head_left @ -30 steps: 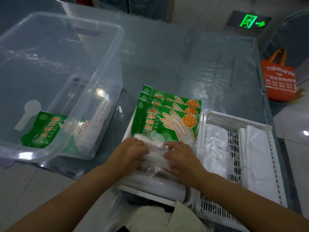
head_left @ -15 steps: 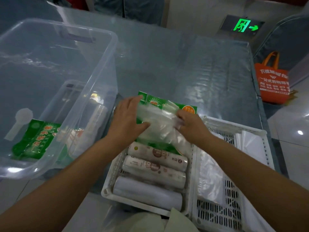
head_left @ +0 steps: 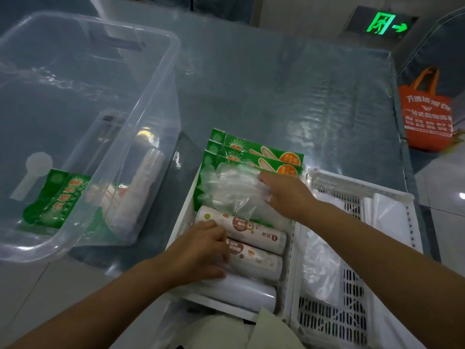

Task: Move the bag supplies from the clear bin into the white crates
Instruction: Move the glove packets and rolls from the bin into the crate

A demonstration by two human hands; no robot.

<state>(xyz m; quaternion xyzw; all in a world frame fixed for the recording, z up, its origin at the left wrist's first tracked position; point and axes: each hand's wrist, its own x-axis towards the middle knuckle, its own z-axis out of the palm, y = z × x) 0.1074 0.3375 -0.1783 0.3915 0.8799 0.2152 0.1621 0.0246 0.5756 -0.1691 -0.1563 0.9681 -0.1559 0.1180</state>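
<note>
glossy blue-grey table [head_left: 289,96] under dim light, green exit sign [head_left: 382,22] on the far wall, orange tote [head_left: 425,114] on the floor to the right. half a second ago both hands held the clear plastic packet [head_left: 231,190] up over the green glove packs [head_left: 256,153]; now it lies flat on them in the far end of the left white crate [head_left: 180,227]. right hand [head_left: 286,195] rests on the packet's right edge, fingers straight, pressing, not gripping. left hand [head_left: 201,250] has dropped to the printed rolls [head_left: 254,238] in the near end of that crate, fingers loosely curled over them; i cannot tell if it grips one. judgement: this packet is placed. the clear bin [head_left: 83,137] holds a green pack [head_left: 54,197] and what looks like a pale roll [head_left: 141,187] at its bottom, so transfer is unfinished. right white crate [head_left: 357,248] holds white bags.
</note>
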